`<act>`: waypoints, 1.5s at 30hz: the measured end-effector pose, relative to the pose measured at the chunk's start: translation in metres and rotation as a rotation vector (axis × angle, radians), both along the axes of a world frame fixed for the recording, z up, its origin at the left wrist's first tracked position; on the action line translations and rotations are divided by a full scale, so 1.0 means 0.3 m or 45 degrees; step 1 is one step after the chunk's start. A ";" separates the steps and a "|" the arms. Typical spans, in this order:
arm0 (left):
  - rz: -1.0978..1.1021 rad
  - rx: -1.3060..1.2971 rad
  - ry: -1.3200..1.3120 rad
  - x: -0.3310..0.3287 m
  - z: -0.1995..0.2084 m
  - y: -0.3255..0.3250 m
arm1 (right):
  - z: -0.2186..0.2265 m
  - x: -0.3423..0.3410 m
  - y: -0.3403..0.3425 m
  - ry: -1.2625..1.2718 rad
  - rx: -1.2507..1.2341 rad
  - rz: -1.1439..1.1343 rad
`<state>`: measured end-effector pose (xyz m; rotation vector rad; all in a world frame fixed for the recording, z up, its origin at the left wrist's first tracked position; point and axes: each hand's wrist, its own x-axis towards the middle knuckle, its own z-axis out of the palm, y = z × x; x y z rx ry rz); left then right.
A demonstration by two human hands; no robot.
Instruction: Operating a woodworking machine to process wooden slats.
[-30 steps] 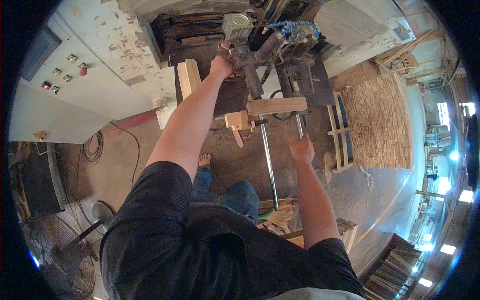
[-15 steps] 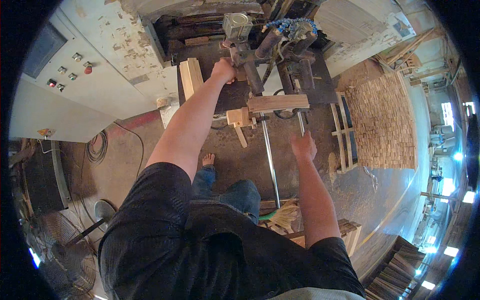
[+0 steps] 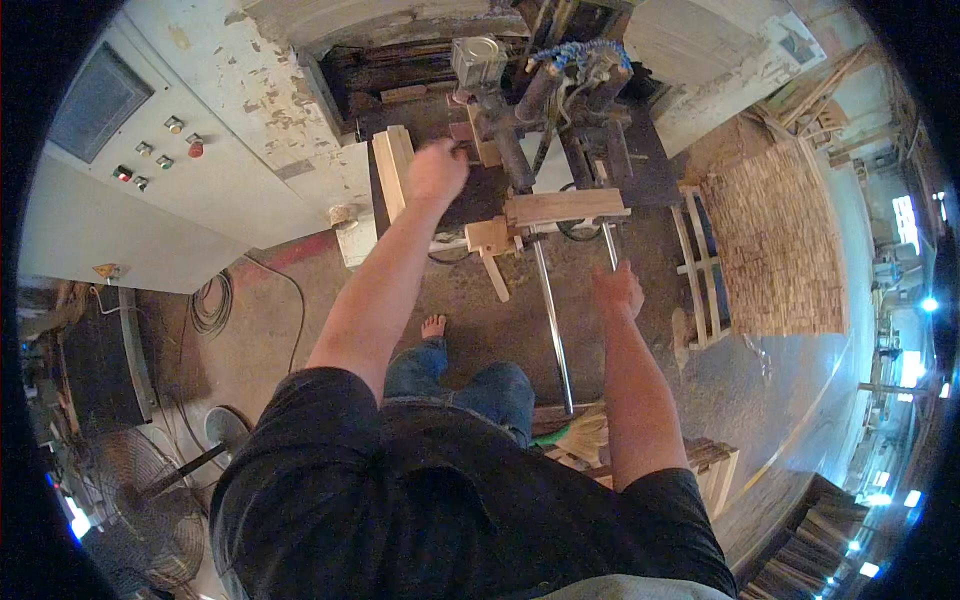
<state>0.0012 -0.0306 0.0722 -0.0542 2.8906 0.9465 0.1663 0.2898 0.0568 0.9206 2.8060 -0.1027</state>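
At the machine's dark bed (image 3: 642,178), my left hand (image 3: 440,172) is a little blurred, with its fingers curled beside the clamp parts. I cannot make out whether it holds anything. Pale wood strips (image 3: 392,165) lie just left of it. My right hand (image 3: 618,291) is closed around the near end of a shiny metal rod (image 3: 611,243). Between my hands a light wood block (image 3: 565,207) lies crosswise on the machine's front, next to a smaller wood piece (image 3: 488,237). A longer metal rod (image 3: 553,320) runs from there toward me.
On the left stands a control cabinet (image 3: 190,215) with buttons and a screen. A floor fan (image 3: 150,490) and coiled cable (image 3: 210,305) are below it. To the right is a large stack of wood pieces (image 3: 775,250) beside a slatted pallet (image 3: 700,270). A broom (image 3: 585,432) lies near my legs.
My left hand has drawn back toward me and slightly left, away from the clamp parts. My right hand stays at the rod's end. The whole view has shifted slightly.
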 end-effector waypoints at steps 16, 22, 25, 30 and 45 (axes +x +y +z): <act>0.214 -0.433 -0.029 0.136 -0.002 -0.138 | 0.020 0.020 -0.005 0.032 -0.018 0.021; 0.097 -0.420 0.033 0.156 0.001 -0.149 | 0.017 0.015 0.013 0.009 -0.103 -0.017; 0.123 -0.402 -0.068 0.173 0.004 -0.139 | 0.010 0.016 0.015 0.015 -0.076 -0.007; 0.238 -0.399 -0.062 0.185 0.023 -0.130 | 0.011 0.017 0.015 0.007 -0.010 -0.004; 0.334 0.067 0.516 0.179 0.082 -0.163 | 0.013 0.014 0.023 0.009 -0.062 -0.056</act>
